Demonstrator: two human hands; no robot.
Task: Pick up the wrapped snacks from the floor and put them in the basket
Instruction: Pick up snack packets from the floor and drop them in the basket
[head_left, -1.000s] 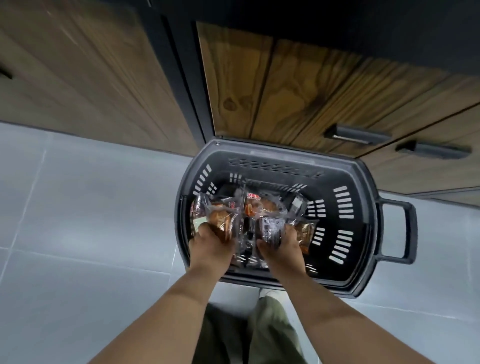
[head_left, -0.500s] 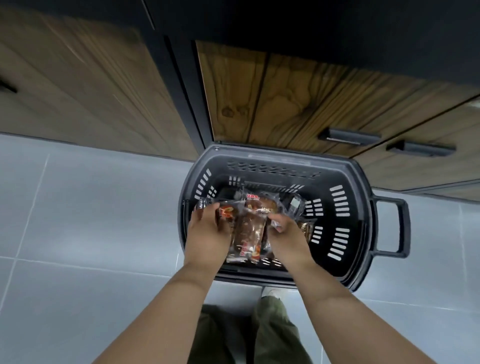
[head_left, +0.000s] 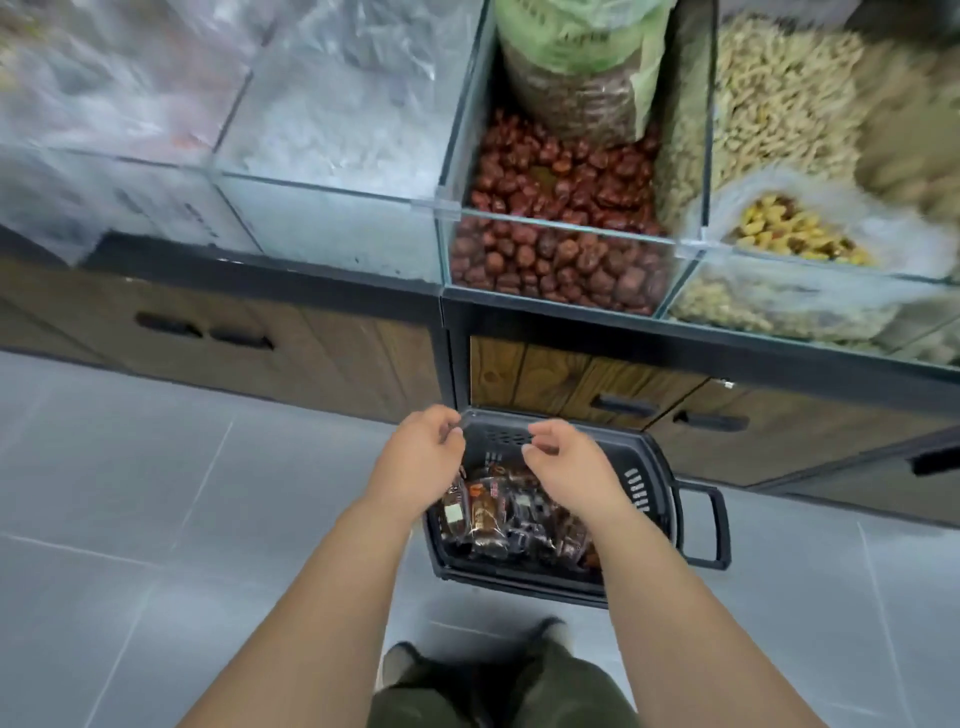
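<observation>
A person's left hand (head_left: 418, 457) and right hand (head_left: 570, 464) hover empty, fingers loosely curled, above wrapped snacks (head_left: 506, 517) piled in a dark basket (head_left: 655, 488) on grey floor tiles (head_left: 156, 499), below glass bins of red dates (head_left: 558, 228).

Clear display bins line a counter well beyond the hands. A bin of red dried fruit (head_left: 558, 244) sits straight ahead, a green-topped sack (head_left: 576, 67) standing upright in its far end. To the right, a bin of pale peanuts in the shell (head_left: 779, 98) and a plastic bag of yellow-green pieces (head_left: 795, 234). To the left, blurred bins of clear-wrapped goods (head_left: 332, 119). Wood-grain cabinet doors (head_left: 332, 358) with dark handles (head_left: 621, 406) run below, above grey floor tiles (head_left: 156, 509). Olive trousers (head_left: 498, 691) and a shoe (head_left: 397, 662) appear nearest the camera.
</observation>
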